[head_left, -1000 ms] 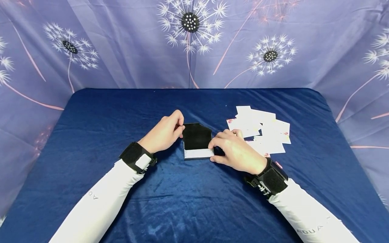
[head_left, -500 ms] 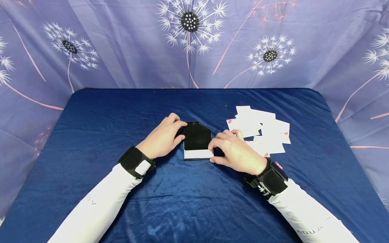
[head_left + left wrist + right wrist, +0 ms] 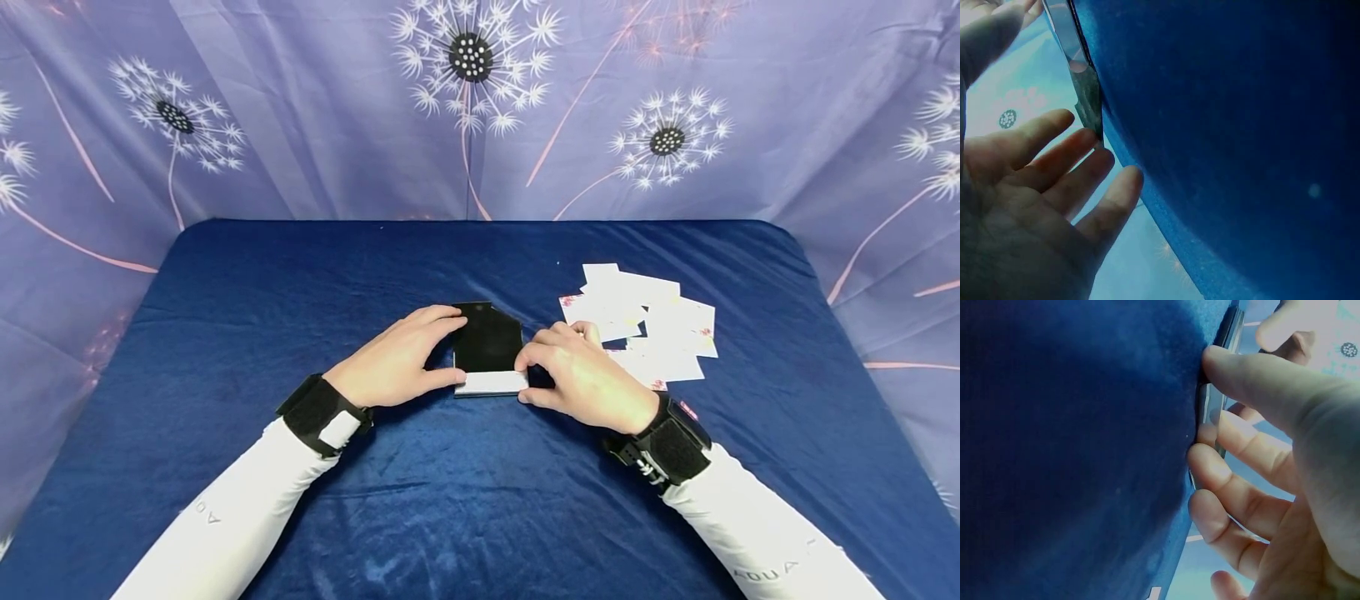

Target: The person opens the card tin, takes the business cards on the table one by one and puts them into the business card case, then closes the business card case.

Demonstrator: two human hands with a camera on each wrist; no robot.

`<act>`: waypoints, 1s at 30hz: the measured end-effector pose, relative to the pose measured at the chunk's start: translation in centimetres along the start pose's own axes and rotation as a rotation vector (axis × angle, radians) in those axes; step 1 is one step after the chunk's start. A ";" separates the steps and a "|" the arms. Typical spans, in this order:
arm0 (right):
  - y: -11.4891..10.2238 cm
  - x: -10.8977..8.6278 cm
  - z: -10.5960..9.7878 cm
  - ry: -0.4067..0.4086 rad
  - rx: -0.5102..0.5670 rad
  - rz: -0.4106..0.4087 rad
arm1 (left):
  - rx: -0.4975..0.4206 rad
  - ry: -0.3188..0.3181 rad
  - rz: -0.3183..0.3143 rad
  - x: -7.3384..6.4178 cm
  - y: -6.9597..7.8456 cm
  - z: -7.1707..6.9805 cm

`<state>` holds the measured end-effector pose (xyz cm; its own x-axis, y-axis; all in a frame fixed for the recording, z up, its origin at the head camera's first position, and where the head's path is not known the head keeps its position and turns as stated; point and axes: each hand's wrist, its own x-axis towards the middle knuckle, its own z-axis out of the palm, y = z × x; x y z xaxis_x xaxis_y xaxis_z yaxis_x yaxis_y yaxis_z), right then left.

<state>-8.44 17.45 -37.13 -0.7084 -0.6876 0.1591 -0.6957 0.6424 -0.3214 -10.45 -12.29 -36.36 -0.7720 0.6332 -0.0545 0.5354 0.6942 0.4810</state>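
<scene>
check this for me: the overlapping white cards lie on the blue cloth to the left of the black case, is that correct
One thing is off: the white cards lie to the right of the black case, as the head view shows. They do overlap on the blue cloth.

So around the black case (image 3: 487, 337), a hand could easily come in over the blue cloth (image 3: 465, 500) from 12 or 6 o'clock. The left hand (image 3: 396, 358) blocks 9, the right hand (image 3: 581, 375) plugs 3, and white cards (image 3: 648, 287) clutter 2 to 3 farther out.
</scene>
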 end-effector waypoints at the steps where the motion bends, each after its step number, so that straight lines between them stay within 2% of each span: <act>1: 0.0 0.0 0.0 -0.001 0.000 0.001 | -0.002 -0.008 -0.002 0.0 0.0 0.0; 9: 0.0 0.1 0.1 0.004 -0.001 0.002 | 0.007 -0.043 0.001 -0.2 -0.2 -0.1; 19: 0.0 0.0 0.0 -0.001 -0.007 0.010 | 0.032 -0.048 0.031 -0.2 -0.5 0.1; 30: 0.0 -0.1 -0.1 -0.005 -0.020 0.005 | 0.037 -0.072 0.008 -0.3 -0.5 0.0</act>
<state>-8.39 17.57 -37.06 -0.7114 -0.6859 0.1532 -0.6944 0.6524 -0.3035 -10.45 -12.85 -36.58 -0.7417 0.6610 -0.1140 0.5551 0.7003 0.4488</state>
